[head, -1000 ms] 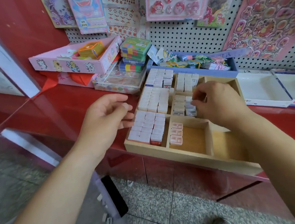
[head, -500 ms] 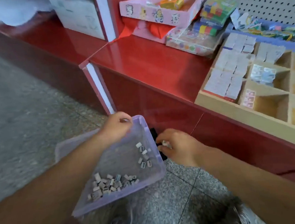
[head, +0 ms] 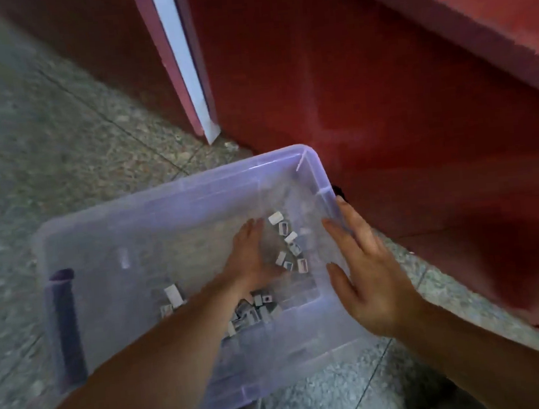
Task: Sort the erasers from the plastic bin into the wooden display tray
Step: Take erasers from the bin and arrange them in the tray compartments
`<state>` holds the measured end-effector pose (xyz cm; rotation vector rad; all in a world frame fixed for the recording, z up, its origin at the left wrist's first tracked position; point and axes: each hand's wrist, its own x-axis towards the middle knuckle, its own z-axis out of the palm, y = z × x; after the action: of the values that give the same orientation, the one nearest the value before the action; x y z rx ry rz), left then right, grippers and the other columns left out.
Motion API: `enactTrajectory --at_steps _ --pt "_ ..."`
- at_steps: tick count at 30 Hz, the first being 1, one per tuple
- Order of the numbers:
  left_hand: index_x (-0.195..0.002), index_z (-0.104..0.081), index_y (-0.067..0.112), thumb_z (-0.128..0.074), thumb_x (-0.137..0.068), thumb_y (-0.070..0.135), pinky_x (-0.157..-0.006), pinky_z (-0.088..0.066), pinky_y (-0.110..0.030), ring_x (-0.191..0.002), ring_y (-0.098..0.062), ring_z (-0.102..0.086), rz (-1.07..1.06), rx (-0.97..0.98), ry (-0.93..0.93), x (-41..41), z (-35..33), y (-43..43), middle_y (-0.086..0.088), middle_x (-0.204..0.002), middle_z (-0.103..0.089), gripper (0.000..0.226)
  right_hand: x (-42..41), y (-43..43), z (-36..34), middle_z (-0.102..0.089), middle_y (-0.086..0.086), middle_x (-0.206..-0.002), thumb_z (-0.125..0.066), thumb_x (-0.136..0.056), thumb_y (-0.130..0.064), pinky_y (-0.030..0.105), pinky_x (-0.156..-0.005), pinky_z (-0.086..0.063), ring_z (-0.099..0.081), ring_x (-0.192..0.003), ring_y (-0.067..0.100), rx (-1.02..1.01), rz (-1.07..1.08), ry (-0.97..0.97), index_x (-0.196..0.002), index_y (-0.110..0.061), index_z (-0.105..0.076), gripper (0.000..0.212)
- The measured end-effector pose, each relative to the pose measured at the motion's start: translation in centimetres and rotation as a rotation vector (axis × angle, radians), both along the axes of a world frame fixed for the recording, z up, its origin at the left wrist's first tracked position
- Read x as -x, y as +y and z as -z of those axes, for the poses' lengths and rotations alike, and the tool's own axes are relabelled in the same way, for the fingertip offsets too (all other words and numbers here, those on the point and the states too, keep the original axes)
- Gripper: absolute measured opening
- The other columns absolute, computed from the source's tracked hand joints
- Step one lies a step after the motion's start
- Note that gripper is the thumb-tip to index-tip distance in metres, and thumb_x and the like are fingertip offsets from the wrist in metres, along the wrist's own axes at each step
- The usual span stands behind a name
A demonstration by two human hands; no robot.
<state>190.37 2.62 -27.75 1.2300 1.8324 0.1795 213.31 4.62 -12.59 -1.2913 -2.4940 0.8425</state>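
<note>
A translucent purple plastic bin (head: 176, 193) sits low in front of me, above the speckled floor. Several small white erasers (head: 289, 245) lie scattered on its bottom at the right, and a second heap of erasers (head: 254, 311) lies near my left forearm. My left hand (head: 249, 255) reaches down inside the bin with straight fingers, just left of the scattered erasers. My right hand (head: 364, 261) is spread open at the bin's right wall, fingers straight, holding nothing. The wooden display tray is out of view.
A red counter front (head: 382, 96) rises right behind the bin, with a pale pink and white corner strip (head: 181, 65) at its left. Speckled grey floor (head: 44, 142) lies to the left. A dark handle (head: 66, 320) shows on the bin's left side.
My view has dropped from the counter and tray to the bin. My left hand left the bin's rim and went inside; my right hand opened beside the right wall.
</note>
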Motion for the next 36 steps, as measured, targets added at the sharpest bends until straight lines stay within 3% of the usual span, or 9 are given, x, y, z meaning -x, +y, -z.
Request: enactTrajectory --at_steps 4,6,16,21,22,25,27,31,36 --pt "-0.162 -0.010 0.023 -0.090 -0.060 0.054 -0.122 -0.027 -0.041 -0.153 -0.027 -0.013 0.207 -0.120 -0.082 -1.1 0.2 2.0 -0.007 -0.167 -0.014 0.134 -0.1 0.1 0.1 -0.007 -0.004 -0.170 -0.046 -0.096 -0.031 0.044 -0.113 -0.036 -0.022 -0.151 0.014 0.041 0.009 0.030 -0.153 -0.023 -0.038 0.059" --pt "-0.163 -0.004 0.021 -0.092 -0.066 0.043 -0.121 -0.029 -0.041 -0.153 -0.026 -0.014 0.315 -0.116 -0.044 -2.0 1.0 1.9 -0.006 -0.168 -0.010 0.133 0.0 0.2 0.2 -0.009 -0.003 -0.170 -0.046 -0.095 -0.030 0.047 -0.114 -0.037 -0.024 -0.152 0.018 0.057 0.025 0.011 -0.151 -0.022 -0.041 0.057" --pt "-0.149 -0.041 0.014 -0.078 -0.081 0.033 -0.105 -0.046 -0.041 -0.127 -0.030 -0.051 0.266 -0.153 -0.152 -7.2 1.8 -3.6 -0.008 -0.142 -0.045 0.080 0.2 0.3 0.2 -0.011 0.002 -0.169 -0.047 -0.093 -0.028 0.059 -0.112 -0.037 -0.018 -0.155 0.020 0.100 0.056 0.008 -0.147 -0.015 -0.047 0.055" --pt "-0.105 -0.051 0.017 -0.071 -0.085 0.027 -0.087 -0.050 -0.037 -0.100 -0.024 -0.060 0.145 0.028 -0.339 -8.1 1.2 -4.3 0.000 -0.102 -0.059 0.029 0.2 0.3 0.1 -0.010 0.001 -0.169 -0.048 -0.092 -0.027 0.059 -0.113 -0.037 -0.015 -0.155 0.019 0.099 0.053 0.005 -0.145 -0.015 -0.047 0.055" --pt "-0.109 -0.054 0.018 -0.071 -0.085 0.031 -0.085 -0.051 -0.035 -0.095 -0.020 -0.062 0.117 0.076 -0.370 -8.1 1.3 -4.4 0.001 -0.100 -0.062 0.032 0.2 0.3 0.1 -0.009 0.000 -0.169 -0.048 -0.091 -0.027 0.059 -0.112 -0.037 -0.015 -0.155 0.018 0.100 0.056 0.002 -0.145 -0.016 -0.048 0.055" --pt "-0.138 -0.049 0.029 -0.072 -0.070 0.059 -0.094 -0.055 -0.037 -0.104 -0.010 -0.065 0.053 0.153 -0.445 -7.7 1.4 -4.7 0.007 -0.119 -0.066 0.078 0.2 0.3 0.1 -0.010 0.001 -0.169 -0.048 -0.090 -0.026 0.058 -0.113 -0.037 -0.014 -0.156 0.017 0.098 0.056 0.006 -0.144 -0.014 -0.049 0.055" --pt "-0.138 -0.048 0.031 -0.077 -0.064 0.066 -0.094 -0.056 -0.038 -0.105 -0.010 -0.066 0.013 0.147 -0.486 -7.5 1.5 -4.6 0.008 -0.121 -0.065 0.087 0.2 0.3 0.1 -0.010 0.002 -0.169 -0.049 -0.090 -0.024 0.058 -0.112 -0.038 -0.015 -0.156 0.018 0.096 0.049 0.016 -0.144 -0.013 -0.049 0.055" --pt "-0.124 -0.052 0.030 -0.086 -0.074 0.050 -0.088 -0.058 -0.040 -0.099 -0.017 -0.067 0.005 0.144 -0.555 -7.6 1.1 -4.2 0.004 -0.110 -0.065 0.064 0.3 0.3 0.1 -0.010 0.002 -0.169 -0.048 -0.090 -0.023 0.059 -0.111 -0.038 -0.016 -0.155 0.020 0.102 0.051 0.030 -0.144 -0.014 -0.048 0.054" --pt "-0.116 -0.047 0.025 -0.078 -0.086 0.043 -0.072 -0.056 -0.037 -0.082 -0.015 -0.063 0.044 0.136 -0.577 -7.9 0.6 -3.8 -0.001 -0.101 -0.064 0.046 0.2 0.4 0.3 -0.010 0.003 -0.169 -0.048 -0.092 -0.022 0.059 -0.112 -0.038 -0.015 -0.155 0.020 0.094 0.041 0.037 -0.144 -0.012 -0.049 0.053"
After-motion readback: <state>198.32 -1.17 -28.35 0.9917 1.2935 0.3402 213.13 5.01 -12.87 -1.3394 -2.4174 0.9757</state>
